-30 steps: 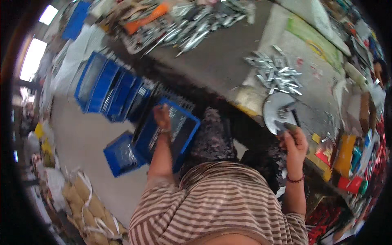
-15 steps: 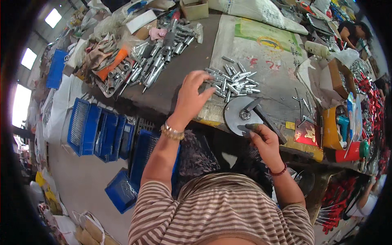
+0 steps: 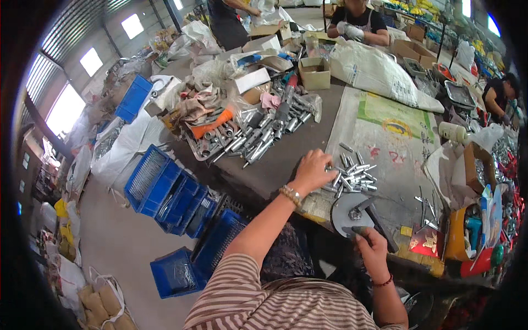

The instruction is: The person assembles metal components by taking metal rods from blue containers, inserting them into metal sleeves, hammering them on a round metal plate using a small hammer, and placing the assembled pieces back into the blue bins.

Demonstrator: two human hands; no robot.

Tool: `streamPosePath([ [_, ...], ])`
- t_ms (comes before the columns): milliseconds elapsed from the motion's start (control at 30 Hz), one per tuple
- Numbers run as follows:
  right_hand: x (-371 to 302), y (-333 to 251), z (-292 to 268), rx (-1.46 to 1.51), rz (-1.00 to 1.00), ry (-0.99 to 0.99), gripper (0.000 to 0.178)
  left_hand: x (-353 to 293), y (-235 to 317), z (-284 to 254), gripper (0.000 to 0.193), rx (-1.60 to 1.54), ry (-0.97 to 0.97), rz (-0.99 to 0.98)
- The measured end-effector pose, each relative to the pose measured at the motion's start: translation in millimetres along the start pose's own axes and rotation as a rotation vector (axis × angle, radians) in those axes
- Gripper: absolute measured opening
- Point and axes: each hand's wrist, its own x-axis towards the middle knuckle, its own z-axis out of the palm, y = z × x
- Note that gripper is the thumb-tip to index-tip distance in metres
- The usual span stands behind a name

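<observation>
My left hand (image 3: 312, 173) reaches over the left edge of a loose pile of short shiny metal pins (image 3: 356, 175). Its thumb and curled fingers close round a pin there. Right of the pile's near side, a round grey metal disc (image 3: 343, 210) lies at the table edge, with a dark bar-like arm (image 3: 380, 226) across its right part. My right hand (image 3: 372, 250) is at the disc's near rim, thumb and fingers pinched together. Its fingertips look dark, and what they hold, if anything, I cannot make out.
Sockets and long metal tools (image 3: 264, 132) heap at the back left. Blue crates (image 3: 159, 184) stand lower left. A red packet (image 3: 426, 241), a yellow container (image 3: 457, 234) and a cardboard box (image 3: 477, 165) sit at the right. Co-workers (image 3: 360, 25) are beyond the table.
The view has swung left and up, showing more of the far room. My left hand's fingers have drawn closer together at the pile. My right hand remains by the disc's near rim.
</observation>
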Motion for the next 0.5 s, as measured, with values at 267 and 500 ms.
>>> streamPosePath([
  [267,-3,9,4,0.014,-0.032,0.028,0.013,-55,25,-8,0.033,-0.048,0.127,-0.046],
  [500,7,8,4,-0.092,-0.100,0.026,0.013,-63,29,-8,0.028,-0.060,0.308,0.034],
])
